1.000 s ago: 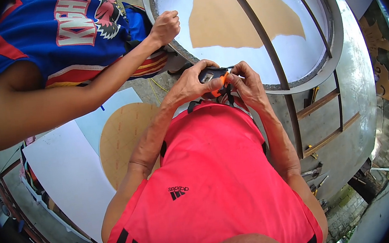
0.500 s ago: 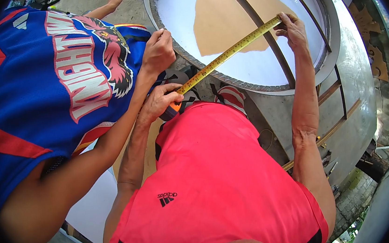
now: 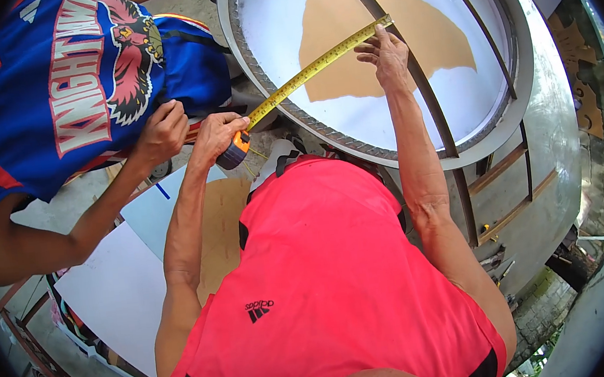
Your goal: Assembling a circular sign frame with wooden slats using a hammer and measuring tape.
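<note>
A tape measure with an orange and dark case [image 3: 235,150] is gripped in my left hand [image 3: 217,137]. From it the yellow blade [image 3: 312,70] runs up and to the right, across the near rim of a large round metal frame [image 3: 356,147]. My right hand [image 3: 390,60] has its fingertips at the blade's far end, beside a dark curved bar [image 3: 419,79] that crosses the frame; the other fingers bend below the blade. Inside the ring lie a white surface [image 3: 269,32] and a brown irregular sheet [image 3: 440,37].
A person in a blue jersey [image 3: 28,142] stands close on the left, a closed hand [image 3: 163,133] near my left wrist. White sheets [image 3: 116,293] and a brown board [image 3: 218,225] lie low on the left. The frame rests on a grey curved surface [image 3: 553,157].
Both my hands have shifted left with the tape measure, the right one also nearer the ring's middle. The other person has moved left, lowering the closed hand.
</note>
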Demonstrator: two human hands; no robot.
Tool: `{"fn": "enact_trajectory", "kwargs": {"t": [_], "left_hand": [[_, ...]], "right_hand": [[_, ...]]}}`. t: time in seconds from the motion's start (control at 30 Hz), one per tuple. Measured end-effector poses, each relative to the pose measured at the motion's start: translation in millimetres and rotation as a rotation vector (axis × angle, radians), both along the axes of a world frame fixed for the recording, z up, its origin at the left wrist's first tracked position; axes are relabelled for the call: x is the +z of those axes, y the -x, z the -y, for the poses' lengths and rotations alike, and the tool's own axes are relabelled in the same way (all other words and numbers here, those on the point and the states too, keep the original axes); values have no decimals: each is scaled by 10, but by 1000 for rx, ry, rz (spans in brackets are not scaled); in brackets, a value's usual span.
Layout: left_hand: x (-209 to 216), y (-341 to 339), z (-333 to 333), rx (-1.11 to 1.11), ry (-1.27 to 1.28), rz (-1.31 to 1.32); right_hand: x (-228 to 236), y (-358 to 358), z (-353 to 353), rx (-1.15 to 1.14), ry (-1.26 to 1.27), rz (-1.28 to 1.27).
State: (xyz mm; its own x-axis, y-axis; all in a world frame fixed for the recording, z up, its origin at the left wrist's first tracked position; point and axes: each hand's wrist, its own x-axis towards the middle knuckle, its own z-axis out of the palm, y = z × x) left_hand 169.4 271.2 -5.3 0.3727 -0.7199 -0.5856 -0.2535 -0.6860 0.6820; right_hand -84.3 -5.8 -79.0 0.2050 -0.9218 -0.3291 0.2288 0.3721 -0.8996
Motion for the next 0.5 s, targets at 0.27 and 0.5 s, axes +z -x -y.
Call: {"fn": "enact_trajectory", "kwargs": {"t": [0.27,0.5], "left_hand": [[221,-660,474,-82,-117,54],[170,-1033,874,-242,-81,-64]], "right_hand": [[-56,-378,201,100,-141,89],[-171,-595,427,-27,-136,-5]]}}
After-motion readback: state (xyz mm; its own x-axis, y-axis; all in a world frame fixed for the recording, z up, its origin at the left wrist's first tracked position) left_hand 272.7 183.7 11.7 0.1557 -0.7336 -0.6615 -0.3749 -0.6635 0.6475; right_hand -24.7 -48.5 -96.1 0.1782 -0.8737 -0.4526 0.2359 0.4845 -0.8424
